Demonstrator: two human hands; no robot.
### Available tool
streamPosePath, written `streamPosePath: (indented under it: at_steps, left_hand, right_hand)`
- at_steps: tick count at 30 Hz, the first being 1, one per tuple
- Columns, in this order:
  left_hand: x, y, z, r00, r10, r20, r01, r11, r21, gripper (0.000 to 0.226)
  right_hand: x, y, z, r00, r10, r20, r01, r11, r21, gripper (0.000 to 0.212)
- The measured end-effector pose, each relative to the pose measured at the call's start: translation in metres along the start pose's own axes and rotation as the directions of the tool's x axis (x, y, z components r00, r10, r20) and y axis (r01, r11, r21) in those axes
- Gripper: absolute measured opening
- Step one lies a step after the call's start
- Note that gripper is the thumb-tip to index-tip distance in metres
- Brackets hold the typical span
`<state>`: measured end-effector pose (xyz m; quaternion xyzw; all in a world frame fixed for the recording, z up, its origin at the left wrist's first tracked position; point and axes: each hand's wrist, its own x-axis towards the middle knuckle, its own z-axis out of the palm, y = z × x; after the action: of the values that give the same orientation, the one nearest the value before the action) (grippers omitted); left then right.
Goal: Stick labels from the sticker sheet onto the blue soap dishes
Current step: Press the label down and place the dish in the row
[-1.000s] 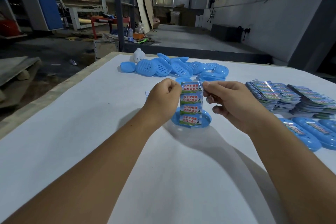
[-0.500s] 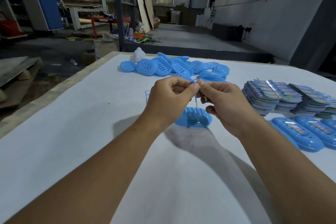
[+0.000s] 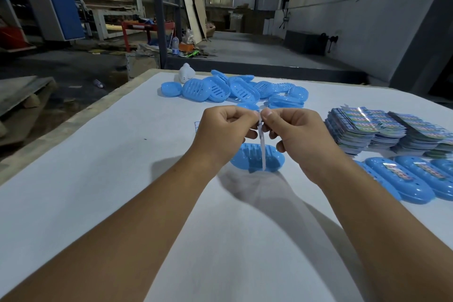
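Note:
Both hands pinch the top of a narrow sticker sheet, which hangs edge-on to the camera so only its thin side shows. My left hand holds it from the left and my right hand from the right, thumbs nearly touching. Directly below lies a blue slotted soap dish on the white table. A pile of unlabelled blue soap dishes sits at the far side. Labelled blue dishes lie in a row at the right.
Stacks of sticker sheets stand at the right, behind the labelled dishes. A small white object sits by the far pile. The table's left edge drops to a workshop floor with pallets and shelving.
One second ago the sticker sheet faced me flat, showing its labels. It has been turned edge-on, and my hands have closed in until the thumbs almost meet.

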<state>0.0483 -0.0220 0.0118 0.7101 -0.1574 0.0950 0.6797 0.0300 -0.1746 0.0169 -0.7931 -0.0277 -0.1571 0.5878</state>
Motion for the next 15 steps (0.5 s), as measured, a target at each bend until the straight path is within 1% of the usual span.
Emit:
streamPosePath:
  at_steps: [5, 8, 12, 15]
  left_hand:
    - [-0.001, -0.0008, -0.0002, 0.999, 0.048, 0.008, -0.049, 0.998, 0.047, 0.012]
    - [-0.0001, -0.0023, -0.0001, 0.999, 0.039, 0.0, -0.039, 0.996, 0.078, 0.015]
    - [0.0029, -0.0052, -0.0012, 0.998, 0.029, -0.061, -0.022, 0.993, 0.112, 0.015]
    - [0.0048, -0.0076, -0.0004, 0.997, 0.027, -0.077, -0.014, 0.986, 0.163, 0.015]
  right_hand:
    - [-0.0006, -0.0002, 0.0003, 1.0, -0.009, -0.006, 0.008, 1.0, -0.018, 0.032]
    - [0.0, 0.0004, 0.0003, 1.0, -0.012, -0.013, 0.012, 1.0, -0.029, 0.031]
    - [0.0016, 0.0015, -0.0002, 0.999, -0.015, -0.028, 0.013, 0.999, -0.041, 0.027]
    - [0.0035, 0.0026, -0.0021, 0.999, -0.009, -0.052, 0.004, 0.996, -0.087, 0.03]
